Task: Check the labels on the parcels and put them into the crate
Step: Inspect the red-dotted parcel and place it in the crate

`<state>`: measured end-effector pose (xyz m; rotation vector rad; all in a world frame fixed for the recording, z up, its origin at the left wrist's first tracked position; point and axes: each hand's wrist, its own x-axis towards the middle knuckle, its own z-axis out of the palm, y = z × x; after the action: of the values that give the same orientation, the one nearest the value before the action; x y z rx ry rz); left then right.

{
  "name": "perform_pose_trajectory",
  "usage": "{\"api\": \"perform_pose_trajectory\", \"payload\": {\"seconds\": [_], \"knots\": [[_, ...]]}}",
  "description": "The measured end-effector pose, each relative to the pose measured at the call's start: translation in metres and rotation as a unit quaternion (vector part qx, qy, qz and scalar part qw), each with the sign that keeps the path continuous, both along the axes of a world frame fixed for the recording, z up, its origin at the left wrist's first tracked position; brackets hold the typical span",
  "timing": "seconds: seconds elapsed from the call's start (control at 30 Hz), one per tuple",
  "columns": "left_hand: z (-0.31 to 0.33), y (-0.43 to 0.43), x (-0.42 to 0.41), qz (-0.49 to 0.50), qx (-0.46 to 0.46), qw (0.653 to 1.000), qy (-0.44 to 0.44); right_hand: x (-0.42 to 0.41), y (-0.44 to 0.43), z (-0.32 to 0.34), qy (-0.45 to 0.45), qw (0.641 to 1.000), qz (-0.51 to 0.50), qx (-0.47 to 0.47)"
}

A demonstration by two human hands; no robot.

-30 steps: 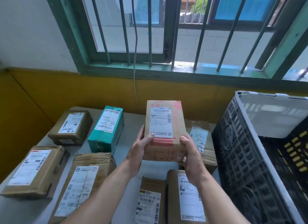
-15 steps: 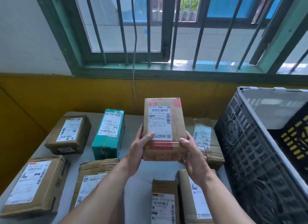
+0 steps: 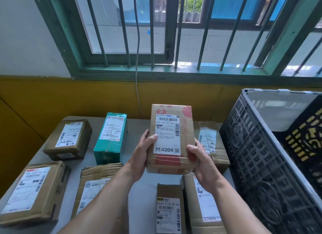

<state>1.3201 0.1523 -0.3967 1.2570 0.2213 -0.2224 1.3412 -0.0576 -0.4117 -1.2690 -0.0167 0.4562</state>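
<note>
Both hands grip the brown parcel [image 3: 171, 138], left hand [image 3: 141, 155] and right hand [image 3: 203, 162] clasping its lower sides, lifted above the table [image 3: 139, 195] with its label [image 3: 167, 133] tilted toward the eyes for reading, long axis running away toward the window [image 3: 156, 33], crate [image 3: 257, 146] waiting just right

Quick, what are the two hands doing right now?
Left hand: holding the brown parcel by its left edge, thumb on the label.
Right hand: holding the same parcel by its right edge.
</note>
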Motion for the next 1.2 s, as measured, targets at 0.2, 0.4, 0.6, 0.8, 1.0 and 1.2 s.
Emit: {"api": "perform_pose_trajectory", "payload": {"seconds": [0.2, 0.4, 0.6, 0.8, 1.0, 1.2], "knots": [[-0.005, 0.001, -0.011, -0.006, -0.002, 1.0, -0.011, 0.005, 0.001, 0.011, -0.006, 1.0, 0.011, -0.008], [0.007, 0.004, -0.007, -0.01, 0.032, 0.999, -0.006, -0.007, 0.005, 0.009, -0.003, 1.0, 0.011, -0.018], [0.005, -0.002, -0.013, -0.007, 0.024, 1.0, -0.001, -0.002, 0.002, 0.018, -0.005, 1.0, 0.005, -0.028], [0.01, -0.009, -0.007, -0.005, 0.044, 0.999, -0.006, -0.004, 0.001, 0.022, -0.02, 0.999, -0.023, -0.027], [0.018, -0.019, -0.006, -0.001, 0.055, 0.998, -0.021, -0.003, 0.001, 0.027, -0.044, 0.997, -0.031, -0.049], [0.024, -0.029, -0.002, 0.015, 0.051, 0.997, -0.051, 0.0, 0.008, 0.034, -0.087, 0.988, -0.102, -0.075]]}}
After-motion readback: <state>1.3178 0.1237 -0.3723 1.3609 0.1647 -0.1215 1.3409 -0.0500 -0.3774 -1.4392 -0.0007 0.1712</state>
